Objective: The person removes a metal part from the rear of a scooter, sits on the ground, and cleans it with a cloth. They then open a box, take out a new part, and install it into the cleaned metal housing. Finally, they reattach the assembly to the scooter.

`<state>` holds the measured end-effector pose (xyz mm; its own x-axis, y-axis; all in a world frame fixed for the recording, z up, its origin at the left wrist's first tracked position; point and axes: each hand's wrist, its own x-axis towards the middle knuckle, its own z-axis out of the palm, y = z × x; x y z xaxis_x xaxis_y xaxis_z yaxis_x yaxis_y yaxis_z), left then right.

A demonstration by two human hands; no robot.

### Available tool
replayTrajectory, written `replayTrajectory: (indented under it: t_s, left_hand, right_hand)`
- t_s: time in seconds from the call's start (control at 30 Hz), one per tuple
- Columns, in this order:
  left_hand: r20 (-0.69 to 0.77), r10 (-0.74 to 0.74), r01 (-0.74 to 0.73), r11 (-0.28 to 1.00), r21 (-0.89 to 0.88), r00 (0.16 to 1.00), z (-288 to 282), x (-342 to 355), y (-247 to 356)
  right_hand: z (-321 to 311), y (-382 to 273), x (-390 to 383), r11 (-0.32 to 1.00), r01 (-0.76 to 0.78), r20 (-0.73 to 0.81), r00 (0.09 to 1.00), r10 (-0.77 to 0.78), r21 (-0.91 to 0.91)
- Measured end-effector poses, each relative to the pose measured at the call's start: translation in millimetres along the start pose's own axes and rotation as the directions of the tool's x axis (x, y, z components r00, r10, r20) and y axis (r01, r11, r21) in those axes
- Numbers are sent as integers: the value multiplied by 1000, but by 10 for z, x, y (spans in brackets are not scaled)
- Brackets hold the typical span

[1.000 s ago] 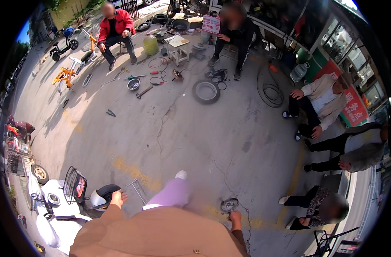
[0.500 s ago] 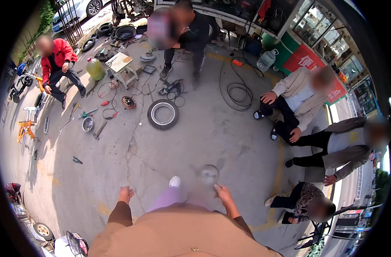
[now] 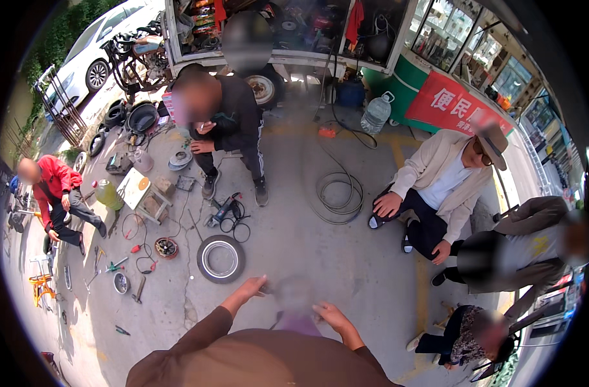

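My left hand (image 3: 250, 289) reaches forward over the concrete, its fingers closed at the left edge of a blurred, roundish grey disc (image 3: 293, 290). On the disc's right side, my right hand (image 3: 334, 317) has its fingers bent in, apparently gripping the near edge. Blur hides what the disc is. Just beyond my left hand, a small wheel with a black tyre and silver rim (image 3: 222, 259) lies flat. Behind the wheel rests a blue power tool (image 3: 226, 209) with a black cord.
Someone in black (image 3: 233, 122) sits ahead, someone in red (image 3: 59, 184) at far left, and people (image 3: 452, 171) along the right. A white stool (image 3: 142, 191), a hammer (image 3: 139, 290), a metal bowl (image 3: 121, 282) and a coiled hose (image 3: 339, 197) stand or lie around.
My left hand has come forward and inward from beside my body to the disc. The disc has shifted left between both hands. The view has tilted up, and the wheel appears nearer.
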<state>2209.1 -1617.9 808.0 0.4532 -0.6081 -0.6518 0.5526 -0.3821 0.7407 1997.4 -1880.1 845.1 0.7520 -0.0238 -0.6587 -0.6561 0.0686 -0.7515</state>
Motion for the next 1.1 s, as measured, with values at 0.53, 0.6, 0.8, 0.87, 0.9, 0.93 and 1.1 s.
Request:
replayTrajectory:
  t_s: [0.53,0.6,0.8,0.87,0.9,0.93,1.1]
  left_hand:
    - [91,-109,125,971,-205,990,-572,2296,3101]
    - [52,-86,94,979,-180,995,-752,2715,3285]
    - [66,-25,33,991,-127,998,-1260,3645,4619]
    - [37,-8,12,992,-124,999,-1337,3916,5123]
    - [23,5,-1,988,-153,1000,-1402,4009,5324]
    - [10,15,-13,983,-184,1000,-1463,4166,5448]
    - [-10,-30,24,926,-378,1000,-1622,4982,6078]
  right_hand:
    - [-1985,-2706,2883,995,100,93,991,-99,-8]
    - [-2065,-3124,3132,998,28,69,997,-32,60]
    - [-2729,-4177,4139,991,57,56,997,-51,-122]
    - [-3038,-4076,4654,966,199,-50,976,-210,-167]
    - [-3136,-4156,4802,922,296,-71,944,-322,-250]
    - [-3262,-4417,4920,794,439,-16,871,-491,-420]
    - [-3834,-5194,5690,826,418,-13,890,-456,-378]
